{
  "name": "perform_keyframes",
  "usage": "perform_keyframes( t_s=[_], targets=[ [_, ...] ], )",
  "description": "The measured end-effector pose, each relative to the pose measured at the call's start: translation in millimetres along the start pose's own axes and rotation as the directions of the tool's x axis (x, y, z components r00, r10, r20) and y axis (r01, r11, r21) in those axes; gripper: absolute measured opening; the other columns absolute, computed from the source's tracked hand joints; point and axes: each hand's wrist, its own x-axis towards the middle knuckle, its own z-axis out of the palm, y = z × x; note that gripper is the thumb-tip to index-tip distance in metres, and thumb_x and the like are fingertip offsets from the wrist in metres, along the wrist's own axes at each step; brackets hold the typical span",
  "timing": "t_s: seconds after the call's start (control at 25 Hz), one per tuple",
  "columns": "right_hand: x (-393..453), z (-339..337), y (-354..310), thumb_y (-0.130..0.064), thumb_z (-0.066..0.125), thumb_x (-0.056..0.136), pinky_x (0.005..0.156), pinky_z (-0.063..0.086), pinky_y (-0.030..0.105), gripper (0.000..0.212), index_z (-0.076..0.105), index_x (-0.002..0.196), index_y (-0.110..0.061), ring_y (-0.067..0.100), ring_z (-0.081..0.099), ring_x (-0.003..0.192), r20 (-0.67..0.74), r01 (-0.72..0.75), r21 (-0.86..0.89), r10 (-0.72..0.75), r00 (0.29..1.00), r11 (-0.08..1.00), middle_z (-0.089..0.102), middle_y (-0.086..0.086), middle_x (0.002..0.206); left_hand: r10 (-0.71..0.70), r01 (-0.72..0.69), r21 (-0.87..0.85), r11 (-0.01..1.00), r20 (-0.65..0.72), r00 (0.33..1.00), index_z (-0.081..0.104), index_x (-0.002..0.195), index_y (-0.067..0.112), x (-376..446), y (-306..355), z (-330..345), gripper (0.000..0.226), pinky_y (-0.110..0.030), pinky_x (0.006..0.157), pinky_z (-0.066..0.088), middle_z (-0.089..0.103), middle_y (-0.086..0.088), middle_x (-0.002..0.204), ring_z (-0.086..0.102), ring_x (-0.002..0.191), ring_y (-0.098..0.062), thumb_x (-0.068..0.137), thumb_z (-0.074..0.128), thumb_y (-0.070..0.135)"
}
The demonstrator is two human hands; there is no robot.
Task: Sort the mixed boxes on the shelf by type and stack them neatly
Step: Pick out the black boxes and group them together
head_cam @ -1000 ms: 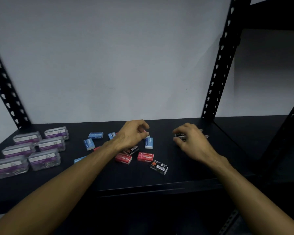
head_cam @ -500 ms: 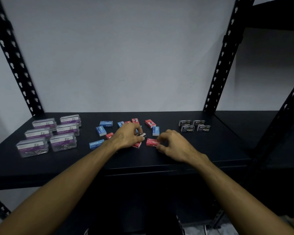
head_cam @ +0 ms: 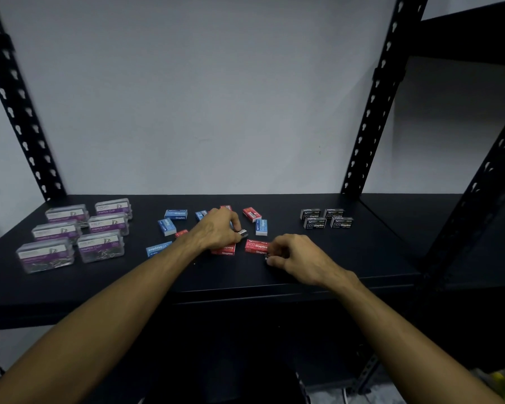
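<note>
As before, left hand (head_cam: 216, 232) on box (head_cam: 243, 233)

Black metal shelf (head_cam: 376, 258), slotted uprights at back corners. On left: six clear paper-clip boxes (head_cam: 101, 247), purple labels, two rows, close together. Centre: loose scatter of blue staple boxes (head_cam: 166, 226) and red staple boxes (head_cam: 252, 214), lying flat at mixed angles, some touching. One small black box (head_cam: 242, 233) among them. Right rear: four black staple boxes (head_cam: 315, 223) grouped tight, two by two.
</note>
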Motion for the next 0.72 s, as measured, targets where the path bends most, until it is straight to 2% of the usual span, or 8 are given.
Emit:
perform_keyframes(
  t_s=[0.08,0.2,0.32,0.48,0.6,0.72],
  targets=[
    [-0.9,-1.8,3.1,-0.038,0.064,0.093,0.081,0.052,0.028,0.021,0.069,0.107,-0.023,0.006,0.062,0.091,0.002,0.004,0.048,-0.004,1.000,0.999,0.069,-0.008,0.102,0.050,-0.050,-0.011,0.999,0.006,0.999,0.068,0.090,0.025,0.2,-3.2,-2.5,0.005,-0.027,0.069,0.053,0.070,0.002,0.096,0.063,0.082,-0.008,0.086,0.071,0.026],
    [0.2,-2.1,8.5,-0.035,0.057,0.098,0.087,0.052,0.030,0.022,0.068,0.112,-0.023,0.004,0.063,0.097,-0.020,0.002,0.086,0.000,1.000,0.996,0.070,-0.009,0.108,0.094,-0.094,-0.035,0.995,-0.009,0.996,0.071,0.108,0.018,1.1,-9.5,-5.1,0.017,-0.019,0.069,0.046,0.070,0.002,0.108,0.060,0.086,-0.004,0.094,0.062,0.024],
    [3.4,-0.5,11.8,-0.031,0.052,0.101,0.087,0.053,0.031,0.023,0.068,0.115,-0.023,0.004,0.062,0.096,-0.046,0.001,0.098,0.003,0.999,0.995,0.070,-0.009,0.107,0.118,-0.120,-0.034,0.992,-0.049,0.992,0.070,0.115,0.013,1.3,-13.7,-6.9,0.024,-0.023,0.079,0.044,0.070,-0.002,0.117,0.060,0.096,-0.008,0.098,0.057,0.023],
    [5.6,0.9,17.3,-0.031,0.051,0.101,0.084,0.053,0.030,0.022,0.069,0.111,-0.024,0.001,0.063,0.093,-0.072,0.003,0.132,0.006,0.997,0.991,0.070,-0.012,0.102,0.136,-0.139,-0.042,0.989,-0.066,0.988,0.068,0.119,0.011,1.1,-15.0,-6.5,0.026,-0.024,0.083,0.046,0.069,-0.004,0.121,0.063,0.106,-0.014,0.099,0.056,0.023],
    [4.0,-0.6,23.1,-0.036,0.049,0.101,0.082,0.053,0.029,0.024,0.070,0.106,-0.027,-0.001,0.062,0.091,-0.082,-0.009,0.188,0.025,0.996,0.982,0.070,-0.014,0.099,0.141,-0.144,-0.051,0.988,-0.067,0.988,0.068,0.119,0.010,1.2,-15.1,-6.4,0.027,-0.024,0.083,0.047,0.068,-0.005,0.123,0.061,0.103,-0.011,0.099,0.056,0.023],
    [2.0,-3.4,29.1,-0.041,0.046,0.101,0.085,0.054,0.033,0.027,0.070,0.102,-0.028,0.004,0.064,0.092,-0.095,-0.023,0.249,0.048,0.994,0.968,0.071,-0.011,0.097,0.138,-0.141,-0.055,0.988,-0.061,0.989,0.069,0.118,0.011,1.1,-15.3,-6.7,0.028,-0.024,0.080,0.046,0.069,-0.003,0.119,0.059,0.094,-0.007,0.099,0.055,0.027]
  ],
)
